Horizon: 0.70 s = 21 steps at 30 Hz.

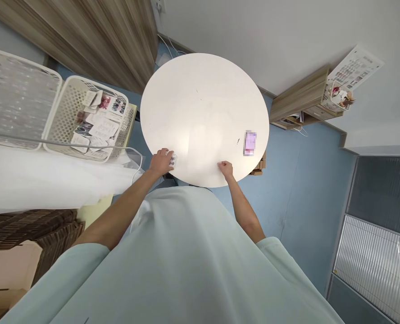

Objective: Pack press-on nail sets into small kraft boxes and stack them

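At the near left rim of the round white table (203, 108), my left hand (161, 162) is closed on a small clear packet (173, 160). Dark oval pieces that look like press-on nails show inside it, and my fingers cover part of it. My right hand (225, 169) rests at the near right part of the table with its fingers drawn together in a pinch. Whether anything sits between those fingertips is too small to tell. Beyond my right hand lies a blurred purple and pink object (250, 143), flat on the tabletop.
To my left stands a white basket (56, 121) of cards and small packs, beside another basket (60, 85) full of clear packaging. A white cable (119, 147) crosses them. Folded cardboard (56, 234) is stacked lower left. A wooden cabinet (297, 96) stands against the right wall.
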Each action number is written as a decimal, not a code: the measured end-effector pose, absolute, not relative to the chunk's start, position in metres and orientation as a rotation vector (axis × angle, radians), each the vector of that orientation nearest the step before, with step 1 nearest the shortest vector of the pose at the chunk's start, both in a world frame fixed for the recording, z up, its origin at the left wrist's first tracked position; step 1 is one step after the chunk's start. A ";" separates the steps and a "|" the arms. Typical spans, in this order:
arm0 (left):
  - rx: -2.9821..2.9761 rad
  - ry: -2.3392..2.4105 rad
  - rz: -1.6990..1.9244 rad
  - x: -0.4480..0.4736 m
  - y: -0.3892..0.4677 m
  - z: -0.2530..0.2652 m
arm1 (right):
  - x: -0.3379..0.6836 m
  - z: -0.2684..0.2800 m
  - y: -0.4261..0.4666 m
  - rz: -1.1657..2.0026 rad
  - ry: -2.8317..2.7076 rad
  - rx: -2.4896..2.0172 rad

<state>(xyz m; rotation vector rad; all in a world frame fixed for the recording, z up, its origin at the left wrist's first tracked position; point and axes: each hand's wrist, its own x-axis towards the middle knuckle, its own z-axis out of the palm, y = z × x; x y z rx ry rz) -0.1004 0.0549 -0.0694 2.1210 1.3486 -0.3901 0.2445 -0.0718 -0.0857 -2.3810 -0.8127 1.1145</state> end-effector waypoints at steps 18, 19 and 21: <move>2.317 1.046 -0.283 -0.017 0.038 -0.061 | 0.234 -0.083 -0.115 1.125 -0.600 -2.530; 2.321 1.032 -0.298 -0.009 0.037 -0.061 | 0.234 -0.083 -0.116 1.127 -0.590 -2.524; 2.323 1.016 -0.338 0.004 0.032 -0.063 | 0.234 -0.081 -0.117 1.133 -0.572 -2.510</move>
